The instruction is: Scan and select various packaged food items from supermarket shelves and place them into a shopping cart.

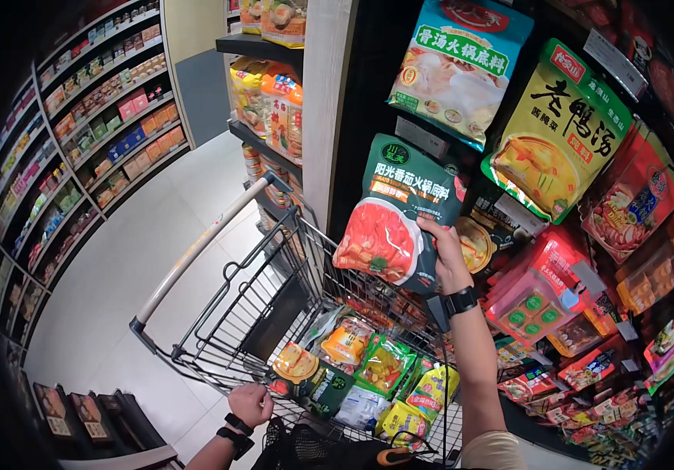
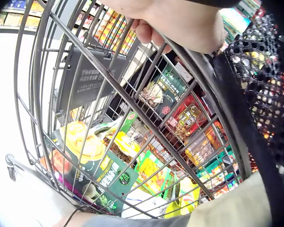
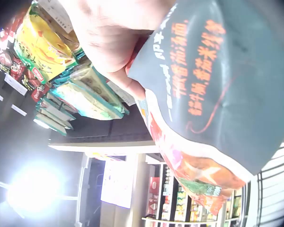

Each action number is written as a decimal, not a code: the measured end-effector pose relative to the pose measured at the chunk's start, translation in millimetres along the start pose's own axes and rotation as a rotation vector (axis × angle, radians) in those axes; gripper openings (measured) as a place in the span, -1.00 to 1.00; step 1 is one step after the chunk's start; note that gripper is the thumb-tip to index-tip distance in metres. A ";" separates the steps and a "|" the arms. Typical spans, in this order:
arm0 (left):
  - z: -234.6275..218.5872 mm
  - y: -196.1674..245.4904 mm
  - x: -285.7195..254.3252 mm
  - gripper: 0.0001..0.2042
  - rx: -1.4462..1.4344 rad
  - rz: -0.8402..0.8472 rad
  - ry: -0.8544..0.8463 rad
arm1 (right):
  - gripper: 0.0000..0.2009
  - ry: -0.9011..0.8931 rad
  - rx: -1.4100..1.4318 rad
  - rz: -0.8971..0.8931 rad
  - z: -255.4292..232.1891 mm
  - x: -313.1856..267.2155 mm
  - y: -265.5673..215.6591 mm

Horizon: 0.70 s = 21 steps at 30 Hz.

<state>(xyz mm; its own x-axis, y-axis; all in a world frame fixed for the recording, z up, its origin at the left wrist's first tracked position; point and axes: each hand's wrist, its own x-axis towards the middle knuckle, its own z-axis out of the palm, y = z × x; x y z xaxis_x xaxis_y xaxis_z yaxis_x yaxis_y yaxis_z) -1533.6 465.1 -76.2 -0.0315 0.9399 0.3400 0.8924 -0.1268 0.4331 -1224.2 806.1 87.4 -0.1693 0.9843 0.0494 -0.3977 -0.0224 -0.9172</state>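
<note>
The dark green soup-base packet with the red tomato picture is held upright in the air above the shopping cart, just off the hanging rack. The right hand grasps it at its right edge, thumb on the front and fingers behind; the right wrist view confirms the fingers pinching the packet's side.

The left hand is clenched around the near rim of the cart, steadying it.

In my judgement the packet should be carried clear of the neighbouring hooks, then lowered flat onto the goods in the cart, not dropped, while the left hand keeps the cart from rolling.

Count: one packet in hand. Above the cart on the rack hang two large packets, one teal, one yellow-green, with many smaller red ones beside them, too crowded to count. In the cart lie roughly eight packets, some overlapping. One cart; two hands.
</note>
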 end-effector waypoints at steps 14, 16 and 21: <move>-18.0 16.2 21.7 -0.75 -0.020 -0.206 -0.416 | -0.70 0.136 0.215 0.187 -44.1 -180.8 47.7; -37.0 43.5 38.6 -0.70 -0.114 -0.178 -0.514 | -0.70 0.146 0.193 0.195 -52.8 -203.3 50.0; -44.5 103.8 104.9 -0.53 -0.696 0.049 -0.473 | -0.70 0.077 0.234 0.163 -38.5 -219.4 26.2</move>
<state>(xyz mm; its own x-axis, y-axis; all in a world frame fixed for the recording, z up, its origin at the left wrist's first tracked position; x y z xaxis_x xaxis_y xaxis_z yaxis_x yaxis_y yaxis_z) -1464.3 536.4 41.6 0.3302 0.9424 0.0534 0.4015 -0.1914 0.8957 -1162.8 596.2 37.3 -0.1825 0.9747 -0.1293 -0.5698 -0.2120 -0.7939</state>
